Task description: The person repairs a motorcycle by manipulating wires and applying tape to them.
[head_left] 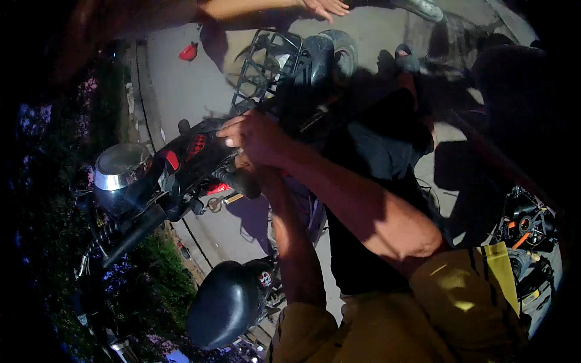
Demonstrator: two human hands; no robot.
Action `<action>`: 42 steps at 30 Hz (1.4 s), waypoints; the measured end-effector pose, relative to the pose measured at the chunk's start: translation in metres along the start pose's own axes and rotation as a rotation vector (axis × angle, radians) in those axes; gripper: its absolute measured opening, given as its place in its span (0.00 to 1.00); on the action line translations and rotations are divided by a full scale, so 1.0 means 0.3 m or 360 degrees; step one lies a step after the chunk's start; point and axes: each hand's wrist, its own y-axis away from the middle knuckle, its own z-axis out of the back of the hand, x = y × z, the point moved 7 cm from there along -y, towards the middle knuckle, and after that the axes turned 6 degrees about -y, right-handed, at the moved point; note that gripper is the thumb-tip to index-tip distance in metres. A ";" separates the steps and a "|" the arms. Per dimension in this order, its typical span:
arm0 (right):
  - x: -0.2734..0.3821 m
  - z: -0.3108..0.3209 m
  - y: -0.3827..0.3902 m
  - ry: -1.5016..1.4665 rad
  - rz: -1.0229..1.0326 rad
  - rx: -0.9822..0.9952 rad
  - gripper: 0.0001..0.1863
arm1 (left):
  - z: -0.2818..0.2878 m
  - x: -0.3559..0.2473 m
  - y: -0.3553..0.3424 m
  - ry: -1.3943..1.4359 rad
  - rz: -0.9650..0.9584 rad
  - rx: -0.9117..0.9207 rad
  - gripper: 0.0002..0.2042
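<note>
My right hand (257, 138) lies across the bike's black handlebar area, fingers bent and pressed together near the dark housing (209, 130). Whatever is between its fingertips is hidden. Just below it, my left hand (243, 162) reaches in beside a black handlebar grip (245, 183); the right hand and wrist cover most of its fingers. Red checkered trim (195, 147) shows on the housing next to the hands. To the left sits a round lamp (123, 166) with a chrome rim, and a ring-shaped metal piece (214, 204) hangs below the grip.
A black basket (266, 69) and a wheel (345, 55) stand beyond my hands. The black saddle (224, 305) is close at lower left. Another person's hand (327, 7) extends at the top. A red object (188, 52) lies on the ground; tools and parts (525, 227) lie at right.
</note>
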 end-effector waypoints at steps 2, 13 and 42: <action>0.012 -0.007 0.001 0.0083 0.0054 0.0044 0.15 | -0.002 0.001 0.009 0.0153 0.0001 0.0036 0.10; 0.017 -0.024 0.022 0.0208 0.0406 -0.0054 0.15 | -0.013 -0.056 0.036 0.0545 0.0158 0.0061 0.12; 0.135 0.054 0.051 0.0393 0.0400 0.0070 0.35 | 0.292 -0.533 0.146 -0.1106 0.0171 0.0821 0.12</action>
